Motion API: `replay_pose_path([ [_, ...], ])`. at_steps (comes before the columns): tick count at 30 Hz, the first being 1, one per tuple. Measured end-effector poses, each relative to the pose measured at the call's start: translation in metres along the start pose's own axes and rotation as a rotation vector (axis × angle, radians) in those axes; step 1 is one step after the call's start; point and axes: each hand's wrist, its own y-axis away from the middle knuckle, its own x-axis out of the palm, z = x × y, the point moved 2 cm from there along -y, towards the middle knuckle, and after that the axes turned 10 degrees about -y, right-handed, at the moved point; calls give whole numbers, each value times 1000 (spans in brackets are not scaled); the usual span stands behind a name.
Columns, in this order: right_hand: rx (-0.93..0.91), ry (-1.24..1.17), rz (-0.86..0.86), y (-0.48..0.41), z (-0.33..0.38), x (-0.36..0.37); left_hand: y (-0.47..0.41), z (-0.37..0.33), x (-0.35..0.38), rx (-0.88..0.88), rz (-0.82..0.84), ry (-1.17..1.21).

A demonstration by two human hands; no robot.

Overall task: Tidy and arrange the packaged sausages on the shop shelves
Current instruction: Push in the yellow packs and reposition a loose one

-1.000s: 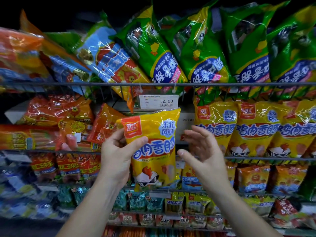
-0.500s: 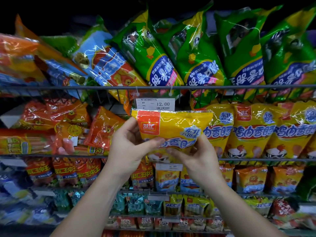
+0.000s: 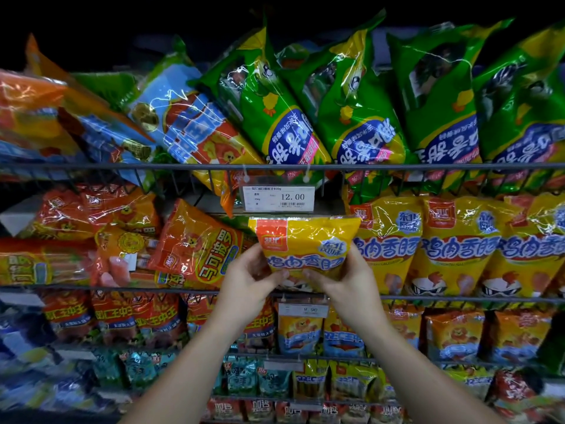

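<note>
I see one yellow sausage pack [image 3: 305, 240] held upright just below the 12.00 price tag [image 3: 278, 198]. My left hand [image 3: 250, 276] grips its lower left edge and my right hand [image 3: 345, 280] its lower right. Matching yellow packs [image 3: 452, 246] stand in a row below and right of the tag.

Quantities in view: one yellow chicken sausage pack [image 3: 305, 240] in hand plus three matching shelved packs [image 3: 455, 249], at least four green packs [image 3: 275, 123] on the upper shelf [image 3: 122, 166], two legible price tags [image 3: 278, 196], one left hand [image 3: 249, 280], one right hand [image 3: 350, 280].
</note>
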Motion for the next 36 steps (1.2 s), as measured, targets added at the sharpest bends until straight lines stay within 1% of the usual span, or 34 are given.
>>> replay_pose_path([
  [2,41,102,16,-3,-7,0,-4,14,3,-42,-3,-31],
  [5,65,224,-10,-6,-12,-2,-12,29,8,-62,10,-96],
  [8,12,293,-56,-4,-13,-5,-20,35,11,-105,9,-133],
  [11,-56,267,-130,0,-9,-6,-31,39,15,-123,-7,-148],
  [12,-107,282,-154,1,-8,-7,-34,41,15,-132,-24,-153],
  [14,-288,425,-187,3,-4,-7,-41,43,16,-153,-46,-146],
  [16,-461,583,-145,3,-6,-5,-46,43,18,-149,-52,-169],
  [17,-497,641,-103,3,-8,-3,-48,43,18,-139,-53,-192],
  [19,-480,747,-31,1,-12,0,-52,41,20,-118,-52,-232],
  [23,-384,931,29,-4,-15,5,-56,39,20,-118,-7,-254],
  [26,-341,961,12,-6,-16,8,-58,40,20,-149,21,-240],
  [33,-326,1020,-2,-8,-6,12,-59,44,20,-257,5,-60],
  [36,-305,1029,-8,-9,-3,13,-60,43,20,-274,1,-70],
])
